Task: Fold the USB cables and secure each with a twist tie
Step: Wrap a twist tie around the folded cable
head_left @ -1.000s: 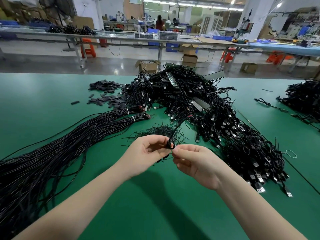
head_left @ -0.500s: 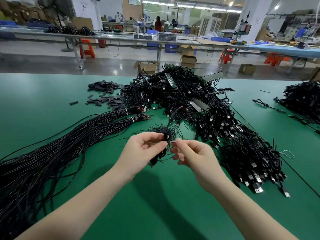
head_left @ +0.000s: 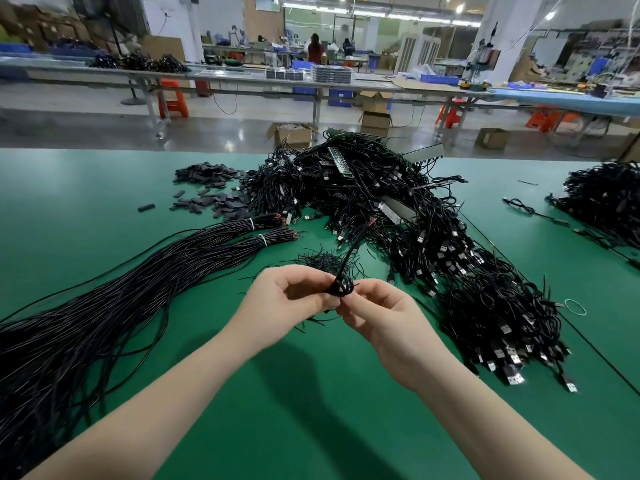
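Note:
I hold a small folded black USB cable (head_left: 341, 287) between both hands above the green table (head_left: 311, 410). My left hand (head_left: 277, 299) grips the folded loops from the left. My right hand (head_left: 384, 317) pinches at the bundle's right side, where thin black twist tie ends stick out. One free end of the cable rises up and to the right, ending in a reddish tip. A small heap of loose black twist ties (head_left: 322, 261) lies just behind my hands. Most of the bundle is hidden by my fingers.
A long bundle of straight black cables (head_left: 104, 306) stretches along the left. A big pile of folded USB cables (head_left: 433, 244) fills the middle and right. Small black sleeves (head_left: 207, 188) are scattered at the back left, another cable heap (head_left: 606, 202) sits far right, and a rubber band (head_left: 575, 306) lies by the pile.
The folded cable has turned in my fingers into a tighter knot-like bundle, and its free end now points up to the right. Both hands stay together at the same spot.

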The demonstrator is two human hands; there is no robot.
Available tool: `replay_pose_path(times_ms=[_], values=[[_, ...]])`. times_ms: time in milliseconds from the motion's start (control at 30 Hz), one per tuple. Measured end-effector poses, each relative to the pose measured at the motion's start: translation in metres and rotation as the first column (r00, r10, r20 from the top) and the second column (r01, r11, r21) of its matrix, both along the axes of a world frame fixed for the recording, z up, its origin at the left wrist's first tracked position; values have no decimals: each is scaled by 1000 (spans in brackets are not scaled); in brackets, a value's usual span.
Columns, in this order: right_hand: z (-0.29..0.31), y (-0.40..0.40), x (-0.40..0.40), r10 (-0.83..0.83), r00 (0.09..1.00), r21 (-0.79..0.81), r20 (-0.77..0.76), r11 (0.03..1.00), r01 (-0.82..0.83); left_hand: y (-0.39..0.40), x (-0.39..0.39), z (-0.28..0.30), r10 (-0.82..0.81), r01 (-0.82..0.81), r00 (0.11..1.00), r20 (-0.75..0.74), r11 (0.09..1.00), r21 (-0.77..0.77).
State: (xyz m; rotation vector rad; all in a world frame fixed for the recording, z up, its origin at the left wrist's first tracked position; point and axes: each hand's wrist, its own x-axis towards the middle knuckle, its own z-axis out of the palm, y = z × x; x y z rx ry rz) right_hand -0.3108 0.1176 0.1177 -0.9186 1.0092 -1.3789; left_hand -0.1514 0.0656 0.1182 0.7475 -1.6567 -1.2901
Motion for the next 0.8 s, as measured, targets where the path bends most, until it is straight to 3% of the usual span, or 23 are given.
replay_pose_path(times_ms=[33, 67, 100, 133, 167, 200, 233, 267, 300, 333, 367, 400, 433, 467, 533, 800], values=[[-2, -1, -1, -78, 978, -129, -195, 990, 54, 1, -1, 1, 8, -7, 1000, -8, 999, 52], [-6, -3, -3, -239, 861, -326, -449, 941, 91, 1, -2, 1, 10, -7, 1000, -19, 992, 130], [-9, -6, -6, -447, 633, -550, -632, 834, 40, 2, -3, 1, -2, 8, 1000, -27, 973, 230], [-10, -9, -8, -626, 396, -711, -672, 695, -107, 1, -4, 0, -27, 37, 999, -35, 944, 327], [-11, -12, -9, -743, 224, -772, -631, 572, -276, 2, -4, 1, -54, 65, 998, -37, 912, 406], [-12, -14, -11, -801, 137, -773, -583, 496, -394, 2, -4, 1, -72, 80, 997, -35, 886, 456], [-13, -16, -13, -811, 119, -768, -573, 481, -423, 2, -4, 1, -73, 82, 997, -36, 872, 483], [-14, -16, -13, -780, 156, -769, -606, 525, -365, 2, -4, 1, -62, 75, 997, -43, 873, 481], [-15, -14, -12, -704, 268, -753, -658, 617, -229, 3, -3, 0, -30, 49, 998, -49, 892, 450], [-13, -11, -10, -573, 446, -661, -688, 749, -58, 2, -3, -1, 20, -2, 999, -43, 925, 381], [-9, -9, -6, -380, 669, -453, -639, 889, 71, 2, -2, -2, 80, -69, 996, -29, 956, 284], [-5, -7, -3, -169, 869, -184, -465, 979, 91, 0, -1, -3, 120, -117, 993, -8, 979, 168], [-3, -7, -2, -27, 971, 41, -236, 998, 38, -1, -1, -3, 132, -134, 991, 22, 988, 72], [-1, -7, -2, 45, 997, 181, -60, 983, -34, -2, 0, -3, 126, -126, 991, 49, 992, 4], [2, -6, -6, 89, 992, 268, 86, 957, -109, -2, 1, -3, 110, -105, 990, 87, 993, -60], [0, -4, -4, 71, 995, 213, 70, 973, -84, 2, -1, -8, 36, -35, 999, 22, 999, -25]])
